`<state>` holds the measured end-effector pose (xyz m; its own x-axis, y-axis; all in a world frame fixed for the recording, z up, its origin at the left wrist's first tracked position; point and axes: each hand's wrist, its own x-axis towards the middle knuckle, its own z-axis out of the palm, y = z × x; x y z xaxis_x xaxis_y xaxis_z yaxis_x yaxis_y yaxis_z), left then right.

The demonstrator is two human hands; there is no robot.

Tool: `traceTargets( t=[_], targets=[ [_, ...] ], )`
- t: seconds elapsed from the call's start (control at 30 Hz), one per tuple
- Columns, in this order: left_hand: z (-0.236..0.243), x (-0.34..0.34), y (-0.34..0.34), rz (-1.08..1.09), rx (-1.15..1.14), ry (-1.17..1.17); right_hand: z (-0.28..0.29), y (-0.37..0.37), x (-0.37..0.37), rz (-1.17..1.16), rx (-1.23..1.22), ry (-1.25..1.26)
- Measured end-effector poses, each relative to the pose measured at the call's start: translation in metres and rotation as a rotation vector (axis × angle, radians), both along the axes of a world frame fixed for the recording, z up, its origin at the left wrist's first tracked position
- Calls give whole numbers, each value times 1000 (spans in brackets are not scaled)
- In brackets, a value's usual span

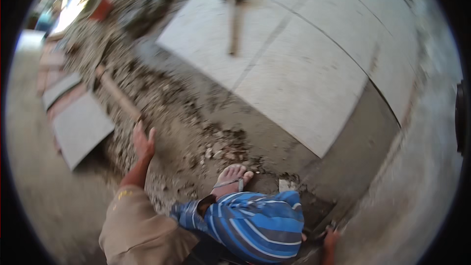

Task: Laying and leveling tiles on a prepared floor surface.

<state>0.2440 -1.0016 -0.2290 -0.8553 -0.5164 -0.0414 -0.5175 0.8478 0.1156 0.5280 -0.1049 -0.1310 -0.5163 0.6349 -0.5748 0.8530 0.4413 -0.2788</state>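
Observation:
My left hand [143,141], its fingers stretched out and holding nothing, is beside the near end of a wooden tool handle [119,94]. That handle lies slanted across loose sand and rubble, with its far end blurred among the soil. At the lower right, my right hand [331,239] looks closed around something dark, partly cut off and smeared, close to the edge of the wet mortar [367,132]. A mallet [233,17] with a dark head and a wooden handle lies on the pale laid tiles [299,73].
Loose tiles [81,125] are stacked at the left, beside the heap of sand [147,86]. A reddish bucket [101,8] stands far left. My sandalled foot [230,179] rests in the soil, below the laid tiles' edge. Blue striped cloth [260,223] covers my knee.

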Motion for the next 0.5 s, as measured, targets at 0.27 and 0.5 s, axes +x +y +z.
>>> traceTargets(
  t=[0.27,0.5],
  targets=[
    [171,155,-87,270,-447,-212,-56,-28,-234,438,-354,-560],
    [229,190,-251,1261,-357,473,25,-46,-330,353,-340,-988]
  ],
)
